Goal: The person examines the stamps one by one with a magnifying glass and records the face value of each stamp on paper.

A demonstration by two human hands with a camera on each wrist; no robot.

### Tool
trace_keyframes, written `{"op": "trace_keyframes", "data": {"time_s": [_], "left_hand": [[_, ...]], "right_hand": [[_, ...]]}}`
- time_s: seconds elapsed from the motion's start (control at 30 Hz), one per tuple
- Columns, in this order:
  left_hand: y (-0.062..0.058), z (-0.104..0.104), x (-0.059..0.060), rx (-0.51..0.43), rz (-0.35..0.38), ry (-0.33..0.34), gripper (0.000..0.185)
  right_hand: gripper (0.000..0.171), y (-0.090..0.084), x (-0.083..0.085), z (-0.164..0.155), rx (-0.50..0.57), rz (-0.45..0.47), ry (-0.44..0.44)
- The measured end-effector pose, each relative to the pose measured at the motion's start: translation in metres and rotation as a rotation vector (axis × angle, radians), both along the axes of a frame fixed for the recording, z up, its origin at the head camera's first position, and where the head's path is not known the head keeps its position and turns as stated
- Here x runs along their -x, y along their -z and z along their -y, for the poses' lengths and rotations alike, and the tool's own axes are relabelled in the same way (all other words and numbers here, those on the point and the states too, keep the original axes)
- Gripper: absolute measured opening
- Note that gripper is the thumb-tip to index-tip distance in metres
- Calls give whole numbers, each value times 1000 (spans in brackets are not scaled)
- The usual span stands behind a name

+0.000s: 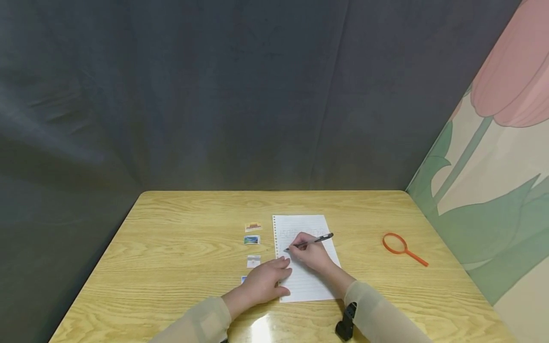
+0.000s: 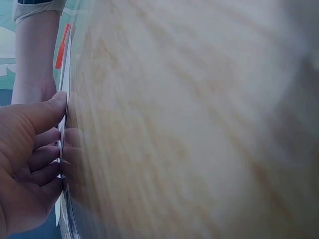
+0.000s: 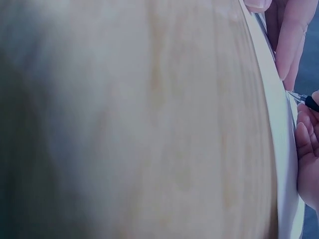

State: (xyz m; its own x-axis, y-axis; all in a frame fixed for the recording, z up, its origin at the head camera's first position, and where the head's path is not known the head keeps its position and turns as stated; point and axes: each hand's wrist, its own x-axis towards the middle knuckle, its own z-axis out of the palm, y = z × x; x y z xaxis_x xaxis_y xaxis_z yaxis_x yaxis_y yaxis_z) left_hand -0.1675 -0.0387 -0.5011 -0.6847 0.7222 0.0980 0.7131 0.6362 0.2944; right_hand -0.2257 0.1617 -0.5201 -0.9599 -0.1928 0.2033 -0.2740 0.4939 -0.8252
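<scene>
A sheet of lined paper [image 1: 309, 281] with punched holes along its left side lies on the table, with faint writing near its top. My right hand [image 1: 312, 255] pinches a dark pen [image 1: 319, 238], its tip touching or just above the paper near the left margin. In the right wrist view the pen [image 3: 310, 102] tip points toward the fingers of the other hand. My left hand [image 1: 267, 281] rests on the paper's lower left edge, fingers extended. The left wrist view shows that hand [image 2: 30, 159] with its fingertips at the sheet.
Left of the paper, small picture cards lie in a column: a yellowish one [image 1: 253, 226], a blue-green one [image 1: 251, 239], a pale one [image 1: 253, 261] and one partly hidden by the left hand. An orange magnifying glass [image 1: 405, 250] lies at the right. A dark curtain [image 1: 240, 95] hangs behind the table.
</scene>
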Motion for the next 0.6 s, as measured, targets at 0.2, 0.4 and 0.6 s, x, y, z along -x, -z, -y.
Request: {"op": "trace_keyframes", "data": {"time_s": [0.2, 0.4, 0.6], "left_hand": [[-2, 0, -1, -8, 4, 0, 52], [-1, 0, -1, -10, 11, 3, 53], [0, 0, 0, -15, 13, 3, 53]], "right_hand": [[7, -1, 0, -3, 81, 97, 54], [6, -5, -1, -4, 118, 122, 110], [6, -9, -3, -4, 123, 97, 145]]}}
